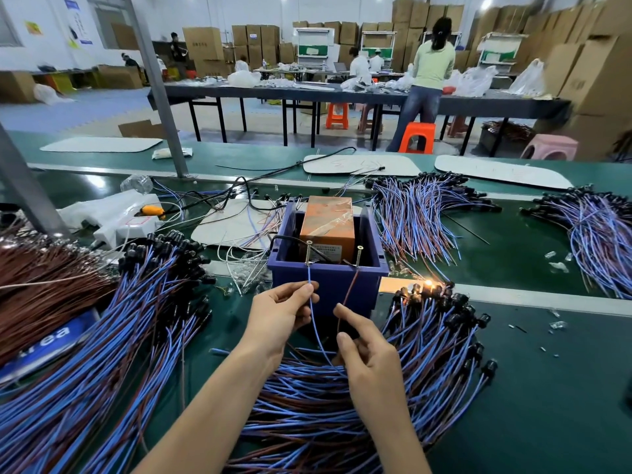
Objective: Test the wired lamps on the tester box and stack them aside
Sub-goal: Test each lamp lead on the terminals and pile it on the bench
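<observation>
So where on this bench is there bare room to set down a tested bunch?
Bare green bench top lies lower right, past the lamp pile beside the right hand. A smaller patch sits between the middle wire bundle and the far-right bundle, dotted with glass bits. Left of the tester box is packed with wires.

Single head-cam, wide-angle, looking forward and down over the bench

It's worn on the person's head, right above the green workbench [547, 388]. It's close enough that the left hand [284, 309] and right hand [369, 354] fill the lower middle, with the forearms coming in from the bottom edge. The blue tester box [328, 282] sits about dead centre, just past them. The camera faces across the bench, so the top third catches the far table [239, 92] and stacked cartons [427, 12].
</observation>
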Motion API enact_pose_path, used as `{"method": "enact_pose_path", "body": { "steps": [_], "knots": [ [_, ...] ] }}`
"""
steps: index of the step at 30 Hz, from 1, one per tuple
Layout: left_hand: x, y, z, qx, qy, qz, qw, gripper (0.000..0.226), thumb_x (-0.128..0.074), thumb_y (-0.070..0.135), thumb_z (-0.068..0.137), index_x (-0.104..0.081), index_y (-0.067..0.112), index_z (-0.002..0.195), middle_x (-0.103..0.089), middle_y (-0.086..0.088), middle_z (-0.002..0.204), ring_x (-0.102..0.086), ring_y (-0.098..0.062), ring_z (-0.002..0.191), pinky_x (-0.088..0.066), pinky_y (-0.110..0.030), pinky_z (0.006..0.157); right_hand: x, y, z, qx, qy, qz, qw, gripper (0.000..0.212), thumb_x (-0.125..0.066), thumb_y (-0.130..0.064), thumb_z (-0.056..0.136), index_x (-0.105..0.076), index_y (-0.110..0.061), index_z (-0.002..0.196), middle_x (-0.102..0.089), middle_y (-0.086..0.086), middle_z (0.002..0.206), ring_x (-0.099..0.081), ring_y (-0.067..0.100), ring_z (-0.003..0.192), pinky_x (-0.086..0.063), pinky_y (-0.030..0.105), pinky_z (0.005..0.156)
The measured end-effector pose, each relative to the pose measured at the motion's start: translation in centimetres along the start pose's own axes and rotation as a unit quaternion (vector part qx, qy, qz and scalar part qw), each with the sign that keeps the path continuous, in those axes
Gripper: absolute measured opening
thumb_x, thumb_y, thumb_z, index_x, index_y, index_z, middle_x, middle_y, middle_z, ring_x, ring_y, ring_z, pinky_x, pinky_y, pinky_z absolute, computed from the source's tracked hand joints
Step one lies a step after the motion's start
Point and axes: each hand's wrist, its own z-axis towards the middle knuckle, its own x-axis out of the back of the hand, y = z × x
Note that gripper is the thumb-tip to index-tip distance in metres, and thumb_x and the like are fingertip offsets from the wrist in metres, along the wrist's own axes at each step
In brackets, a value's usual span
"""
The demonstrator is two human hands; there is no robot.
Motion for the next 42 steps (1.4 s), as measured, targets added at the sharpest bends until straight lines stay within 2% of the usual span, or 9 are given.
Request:
{"method": "enact_pose_path", "body": {
  "steps": [5, 9, 14, 17, 20, 28, 32, 37, 42],
  "knots": [
    [-0.1, 0.0, 0.0, -0.006, 0.001, -0.001, 1.0, 0.011, -0.062, 0.009, 0.089, -0.073, 0.012, 0.086, -0.07, 0.001, 0.067, -0.053, 0.001, 0.047, -0.051, -0.014, 0.052, 0.1, 0.1, 0.0, -0.003, 0.002, 0.001, 1.0, 0.04, -0.054, -0.013, 0.096, -0.054, -0.047, 0.119, -0.061, -0.012, 0.122, -0.06, 0.018, 0.106, -0.051, 0.038, 0.094],
    [0.1, -0.2, 0.0, -0.013, 0.0, 0.008, 1.0, 0.013, -0.06, 0.011, 0.092, -0.073, 0.014, 0.091, -0.072, 0.001, 0.075, -0.057, -0.002, 0.056, -0.052, -0.017, 0.055, 0.3, 0.1, 0.0, 0.012, -0.004, 0.011, 1.0, 0.042, -0.054, -0.011, 0.096, -0.056, -0.048, 0.116, -0.066, -0.016, 0.103, -0.059, 0.005, 0.075, -0.048, 0.019, 0.069],
    [3.8, 0.1, 0.4, -0.125, 0.094, 0.158, 0.975, 0.016, -0.054, 0.009, 0.095, -0.067, 0.018, 0.097, -0.069, 0.0, 0.091, -0.062, -0.015, 0.085, -0.052, -0.031, 0.08, 0.3, 0.3, -0.2, 0.031, -0.05, -0.017, 0.998, 0.057, -0.052, -0.014, 0.097, -0.042, -0.059, 0.131, -0.069, -0.014, 0.089, -0.046, 0.008, 0.05, -0.042, 0.023, 0.05],
    [8.6, 0.4, 1.0, -0.159, 0.167, 0.582, 0.78, 0.025, -0.059, 0.027, 0.092, -0.062, 0.023, 0.116, -0.062, -0.006, 0.114, -0.053, -0.026, 0.105, -0.045, -0.04, 0.09, 0.0, 0.6, -0.2, 0.033, -0.08, -0.076, 0.993, 0.062, -0.055, -0.024, 0.096, -0.026, -0.055, 0.142, -0.07, -0.008, 0.08, -0.046, 0.006, 0.049, -0.037, 0.015, 0.05],
    [12.2, 0.6, 0.8, -0.033, 0.156, 0.745, 0.648, 0.044, -0.054, 0.04, 0.092, -0.045, 0.034, 0.134, -0.046, -0.005, 0.133, -0.038, -0.029, 0.121, -0.037, -0.041, 0.096, -0.1, 0.8, -0.1, 0.025, -0.097, -0.126, 0.987, 0.034, -0.057, -0.033, 0.095, -0.058, -0.041, 0.128, -0.07, -0.01, 0.077, -0.05, 0.004, 0.05, -0.035, 0.012, 0.05],
    [13.8, -0.3, 0.0, -0.124, 0.173, 0.622, 0.753, 0.04, -0.066, 0.001, 0.084, -0.063, 0.017, 0.121, -0.049, -0.005, 0.093, -0.044, -0.019, 0.072, -0.035, -0.031, 0.067, -0.1, 0.6, -0.1, -0.001, -0.084, -0.101, 0.991, 0.019, -0.058, -0.03, 0.094, -0.071, -0.032, 0.108, -0.071, -0.011, 0.076, -0.054, 0.002, 0.055, -0.036, 0.01, 0.052],
    [13.9, -0.2, 0.3, -0.118, 0.186, 0.579, 0.785, 0.024, -0.064, 0.001, 0.085, -0.071, 0.013, 0.106, -0.064, -0.006, 0.086, -0.057, -0.021, 0.071, -0.046, -0.032, 0.073, -0.1, 0.5, -0.2, -0.012, -0.084, -0.093, 0.992, 0.019, -0.058, -0.03, 0.094, -0.071, -0.031, 0.107, -0.072, -0.006, 0.074, -0.051, 0.004, 0.051, -0.038, 0.014, 0.05],
    [13.0, 0.3, -0.1, -0.174, 0.243, 0.502, 0.811, 0.021, -0.063, 0.003, 0.087, -0.072, 0.015, 0.1, -0.068, -0.002, 0.075, -0.058, -0.018, 0.058, -0.039, -0.017, 0.052, -0.1, 0.2, -0.3, -0.011, -0.084, -0.09, 0.992, 0.018, -0.058, -0.028, 0.095, -0.072, -0.03, 0.107, -0.072, -0.006, 0.076, -0.053, 0.003, 0.054, -0.041, 0.015, 0.052],
    [9.6, 1.1, -1.9, -0.282, 0.207, 0.345, 0.871, 0.02, -0.066, 0.006, 0.086, -0.068, 0.026, 0.088, -0.071, 0.008, 0.082, -0.064, -0.003, 0.073, -0.048, -0.007, 0.069, 0.1, -0.8, -0.5, 0.017, -0.093, -0.022, 0.995, 0.019, -0.057, -0.028, 0.095, -0.07, -0.041, 0.101, -0.072, -0.019, 0.093, -0.064, -0.004, 0.087, -0.048, 0.013, 0.074]
  ]
}}
